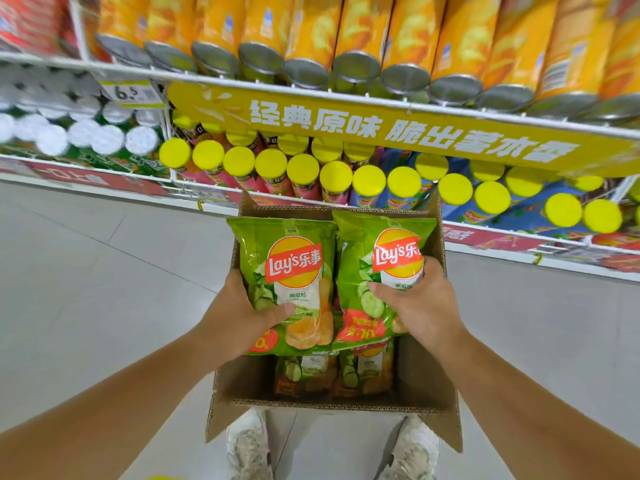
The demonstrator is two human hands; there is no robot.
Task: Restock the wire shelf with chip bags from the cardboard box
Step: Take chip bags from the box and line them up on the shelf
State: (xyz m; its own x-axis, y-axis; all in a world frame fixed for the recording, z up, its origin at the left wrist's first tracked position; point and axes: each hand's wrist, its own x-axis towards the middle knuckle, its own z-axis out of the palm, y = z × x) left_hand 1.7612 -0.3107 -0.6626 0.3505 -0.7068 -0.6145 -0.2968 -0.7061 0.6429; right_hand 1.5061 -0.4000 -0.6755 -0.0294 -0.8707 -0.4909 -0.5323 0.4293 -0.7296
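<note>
Well, two green chip bags are held up side by side over the cardboard box (424, 375) - they are not on the wire shelf (242, 81). The left grip (239, 313) holds the left bag (294, 271) by its lower edge, thumb on the front and fingers tucked behind. The right grip (415, 306) holds the right bag (381, 258) the same way.

Each bag is shiny and puffy, with cucumber slices and golden chips drawn on it. A red and yellow badge in the middle reads "Lay's" with the signs "乐事" next to it. Low down sits a red patch with "10" on it.

The box stands open on the grey floor (104, 271), between two pale shoes (247, 445). More green bags (332, 375) lie flat at its bottom.

Behind it, the shelf has a long yellow banner (381, 133) with white writing that starts "经典原味". Orange cans (363, 29) stand on top of it - silver bottoms showing. Under it are cans with yellow lids (270, 164). A price tag (128, 93) at the left shows "6.5".
</note>
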